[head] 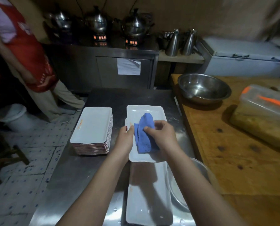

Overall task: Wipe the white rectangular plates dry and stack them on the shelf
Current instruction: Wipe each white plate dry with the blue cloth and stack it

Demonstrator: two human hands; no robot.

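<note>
Steel table [80, 176] in a dim kitchen. Gripping plate [145, 111] by its left edge with left hand [125, 139], thumb on top. Clutching blue cloth [144, 136] in right hand [162, 136], pressed onto plate's middle. Held over lower plates [149, 201] on table. Stack [92, 128] of plates just left, not touching. Bowl [202, 88] on wooden counter [233, 160] at right.

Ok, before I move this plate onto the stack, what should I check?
1. Left hand grips the plate at its left edge: ok.
2. Right hand holds the blue cloth: ok.
3. Cloth off the plate: not ok, it lies on it.
4. Plate dry: cannot tell.
5. Stack on the left sits even, top bare: ok.
6. Steel table between plate and stack free: ok.
</note>
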